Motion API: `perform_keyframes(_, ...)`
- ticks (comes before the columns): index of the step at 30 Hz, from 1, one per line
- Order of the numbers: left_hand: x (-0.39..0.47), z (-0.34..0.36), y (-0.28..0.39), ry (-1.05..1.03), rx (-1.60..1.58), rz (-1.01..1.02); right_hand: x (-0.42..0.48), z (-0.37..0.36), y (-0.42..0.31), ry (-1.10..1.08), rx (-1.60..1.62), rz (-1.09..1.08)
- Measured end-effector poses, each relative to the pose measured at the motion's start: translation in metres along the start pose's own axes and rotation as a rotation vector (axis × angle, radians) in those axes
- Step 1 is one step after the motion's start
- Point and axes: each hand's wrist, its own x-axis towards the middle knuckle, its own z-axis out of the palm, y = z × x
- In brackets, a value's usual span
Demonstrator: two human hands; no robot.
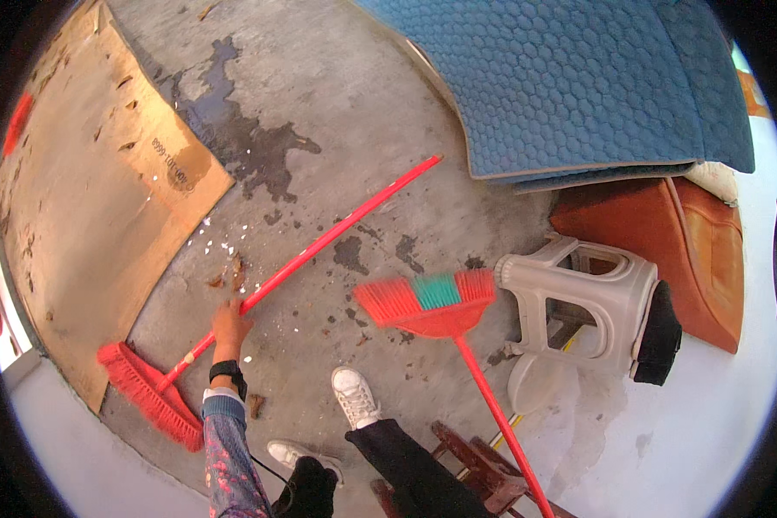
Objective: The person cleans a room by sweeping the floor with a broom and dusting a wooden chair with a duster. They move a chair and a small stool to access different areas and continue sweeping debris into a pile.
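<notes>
My left hand [230,330], with a black band at the wrist, is closed around the red handle of a broom [337,233]. That broom lies slantwise across the view. Its red-bristled head [152,396] is at the lower left by the cardboard edge, and the handle's tip points to the upper right. A second broom [427,311], with red and green bristles and a red handle, has its head to the right, bristles away from me and slightly blurred. Its handle runs out of the bottom edge. My right hand is out of view, so whether it holds that handle is hidden.
White scraps [220,246] and dry leaves [238,272] litter the concrete floor near a wet patch [252,149]. A cardboard sheet [90,213] lies left. At right are a tipped plastic stool [596,298], a blue quilted cover [576,84] and brown upholstered furniture [628,220]. Dark wooden furniture [485,469] stands behind my legs.
</notes>
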Motion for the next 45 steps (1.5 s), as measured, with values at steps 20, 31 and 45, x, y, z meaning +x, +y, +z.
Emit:
perform_keyframes(20,-0.163,-0.223,0.009,0.021,-0.079,0.079,-0.002,-0.062,0.004,-0.028,-0.006,-0.158)
perform_keyframes(31,-0.419,-0.503,0.022,0.613,-0.983,-0.018,-0.015,-0.105,-0.103,-0.248,0.460,0.032)
perform_keyframes(45,-0.667,-0.435,-0.035,0.669,-1.176,-0.504,-0.011,-0.040,-0.199,-0.892,0.561,0.213)
